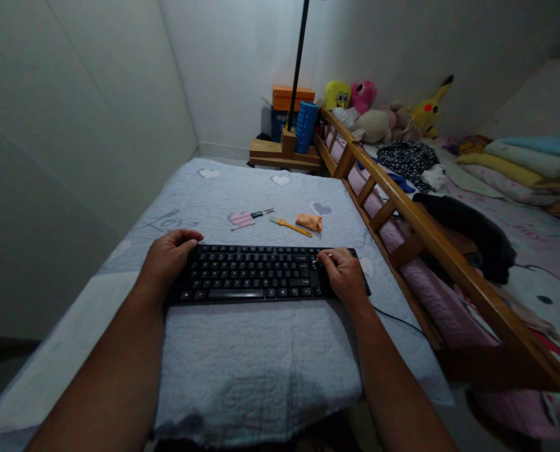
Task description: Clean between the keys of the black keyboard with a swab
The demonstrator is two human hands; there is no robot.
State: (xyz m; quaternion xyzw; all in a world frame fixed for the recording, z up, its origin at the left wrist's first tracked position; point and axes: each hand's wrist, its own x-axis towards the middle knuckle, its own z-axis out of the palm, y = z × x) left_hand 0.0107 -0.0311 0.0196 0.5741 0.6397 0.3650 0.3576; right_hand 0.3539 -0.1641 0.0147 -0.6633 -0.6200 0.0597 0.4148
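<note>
A black keyboard [252, 271] lies flat across the cloth-covered table in front of me. My left hand [169, 257] grips its left end, fingers at the far corner and thumb along the side. Over the right-hand key block, my right hand [343, 270] pinches a thin white cotton swab [315, 261], its tip close to the keys. Beyond the keyboard lie another cotton swab [242, 226], a slim tool with a dark handle and metal end [263, 213], a small yellow-handled brush [295, 228] and a crumpled orange cloth or packet [309, 222].
A wooden bed rail [397, 201] runs along the table's right side, with bedding and plush toys [369, 122] behind it. The keyboard's cable [397, 320] trails right. At the back stand an orange box [292, 97], a blue roller [306, 127] and a black pole [299, 59].
</note>
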